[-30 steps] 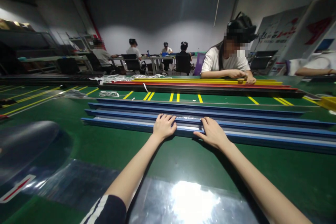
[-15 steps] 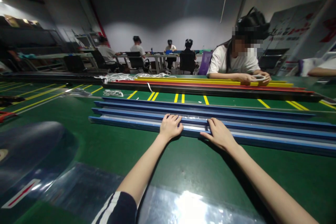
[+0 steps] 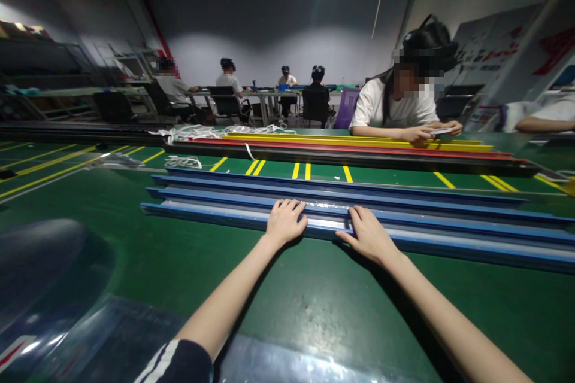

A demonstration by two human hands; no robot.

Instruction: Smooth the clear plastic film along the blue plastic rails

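Three long blue U-shaped channels lie side by side on the green table, open side up. My left hand is on the nearest blue channel, its fingers hooked over the channel and the thumb at the near edge. A short way to the right, my right hand grips the same channel, fingers over it and thumb stretched along the near wall. Between my hands a pale inner strip of the channel shows. My fingertips are partly hidden inside it. Behind it are the middle blue channel and the far blue channel.
Yellow strips, red strips and a dark rail lie across the table beyond the channels, beside tangled white cord. A co-worker leans there, holding a white coil. Clear plastic sheeting covers the near left.
The view has shifted slightly, so hands and channels appear a little farther left. My hands keep their places on the channel. The co-worker's white coil has tilted flatter.
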